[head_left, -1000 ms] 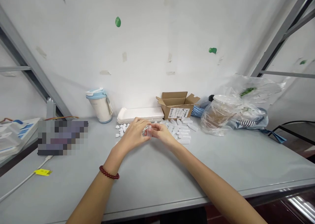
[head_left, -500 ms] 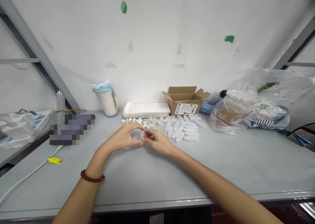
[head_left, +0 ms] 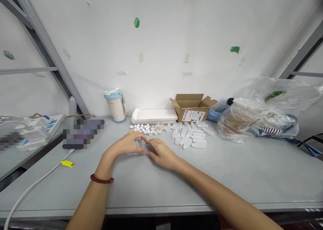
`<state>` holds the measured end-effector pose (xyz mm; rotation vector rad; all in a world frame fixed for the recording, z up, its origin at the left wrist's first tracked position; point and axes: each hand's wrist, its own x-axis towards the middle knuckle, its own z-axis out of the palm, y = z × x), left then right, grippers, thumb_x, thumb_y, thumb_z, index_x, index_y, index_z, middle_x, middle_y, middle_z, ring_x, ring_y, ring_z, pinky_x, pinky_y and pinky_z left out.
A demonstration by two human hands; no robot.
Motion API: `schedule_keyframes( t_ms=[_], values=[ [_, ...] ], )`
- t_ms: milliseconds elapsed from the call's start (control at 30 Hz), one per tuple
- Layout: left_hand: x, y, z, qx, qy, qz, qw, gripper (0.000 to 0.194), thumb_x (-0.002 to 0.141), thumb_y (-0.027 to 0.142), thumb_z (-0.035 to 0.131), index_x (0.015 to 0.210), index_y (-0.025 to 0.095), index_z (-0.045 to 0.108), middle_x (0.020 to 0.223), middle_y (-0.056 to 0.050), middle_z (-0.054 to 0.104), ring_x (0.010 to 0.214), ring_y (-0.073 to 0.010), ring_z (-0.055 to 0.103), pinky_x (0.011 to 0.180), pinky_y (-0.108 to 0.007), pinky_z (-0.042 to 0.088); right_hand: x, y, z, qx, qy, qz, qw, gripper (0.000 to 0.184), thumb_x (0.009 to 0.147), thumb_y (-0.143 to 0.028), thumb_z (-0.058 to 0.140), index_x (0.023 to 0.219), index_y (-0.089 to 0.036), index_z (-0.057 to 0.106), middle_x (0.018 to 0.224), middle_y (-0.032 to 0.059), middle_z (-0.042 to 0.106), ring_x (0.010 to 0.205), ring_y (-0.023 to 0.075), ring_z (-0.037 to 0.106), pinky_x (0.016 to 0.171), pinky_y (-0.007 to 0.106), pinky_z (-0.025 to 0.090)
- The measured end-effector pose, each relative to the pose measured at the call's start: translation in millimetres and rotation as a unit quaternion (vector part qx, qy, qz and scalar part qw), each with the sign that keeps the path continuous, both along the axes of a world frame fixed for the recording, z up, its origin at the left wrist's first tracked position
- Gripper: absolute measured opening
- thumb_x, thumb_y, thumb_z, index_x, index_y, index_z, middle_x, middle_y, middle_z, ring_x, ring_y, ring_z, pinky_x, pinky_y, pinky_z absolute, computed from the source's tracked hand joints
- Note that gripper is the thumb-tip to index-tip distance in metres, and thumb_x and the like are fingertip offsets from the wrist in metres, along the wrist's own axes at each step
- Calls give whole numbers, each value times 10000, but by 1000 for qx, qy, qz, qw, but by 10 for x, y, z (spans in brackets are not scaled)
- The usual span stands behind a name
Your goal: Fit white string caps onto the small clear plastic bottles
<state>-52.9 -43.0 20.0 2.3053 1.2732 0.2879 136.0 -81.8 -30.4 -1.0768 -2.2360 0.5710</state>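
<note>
Slightly left of the table's middle, my left hand [head_left: 128,144] and my right hand [head_left: 163,153] meet at the fingertips. Between them stands a small translucent plastic bottle [head_left: 143,145], partly hidden by the fingers. My left thumb and fingers curve around its side. From the right, my right thumb and forefinger reach its edge. More clear plastic shows under my left palm, too hidden to make out. Just behind my hands lie small white caps [head_left: 142,127] and a tangle of thin white strings [head_left: 159,128]. Several translucent bottles [head_left: 187,142] lie loosely piled to the right.
Along the wall stand a blue-lidded tumbler [head_left: 116,107], a stack of flat white packets [head_left: 155,115] and an open cardboard box [head_left: 193,115]. Plastic bags [head_left: 234,122] sit at right. A blurred dark device [head_left: 84,132] with a white cable [head_left: 47,172] lies at left.
The view has shifted, so the table's things appear a little lower and farther right. My hands stay together at the bottle, and the fingers of my right hand have spread slightly.
</note>
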Motion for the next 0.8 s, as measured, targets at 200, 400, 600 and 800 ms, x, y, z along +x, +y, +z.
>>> schedule_keyframes(
  t_ms=[200, 400, 600, 800],
  values=[
    [-9, -11, -1, -13, 10, 2, 1000, 401, 620, 387, 676, 998, 260, 639, 1047, -24, 608, 1102, -279, 460, 903, -369, 418, -9, 7, -26, 5, -19, -4, 1000, 340, 839, -183, 570, 1175, -136, 543, 1178, 149, 593, 1107, 259, 533, 936, 414, 431],
    [-24, -46, 22, -20, 9, 14, 1000, 406, 621, 393, 675, 1000, 258, 622, 1047, -29, 614, 1132, -288, 451, 931, -387, 415, -37, -9, -11, -20, -30, -25, 999, 423, 816, -210, 608, 1218, -143, 491, 1165, 144, 587, 1094, 276, 526, 912, 434, 430],
    [-65, -42, 55, -43, 19, 31, 998, 474, 607, 434, 682, 1039, 255, 605, 1103, -43, 588, 1140, -286, 471, 948, -381, 414, -68, 6, 7, -51, -18, -28, 998, 552, 799, -221, 641, 1293, -119, 415, 1205, 170, 567, 1131, 280, 502, 928, 460, 414],
    [-294, -40, 154, -48, 30, 99, 993, 682, 572, 527, 694, 1171, 242, 534, 1216, -67, 548, 1202, -295, 445, 970, -374, 387, -86, 74, -36, -51, 1, -31, 998, 579, 764, -236, 689, 1277, -131, 443, 1196, 162, 564, 1111, 267, 521, 936, 452, 421]
  ],
)
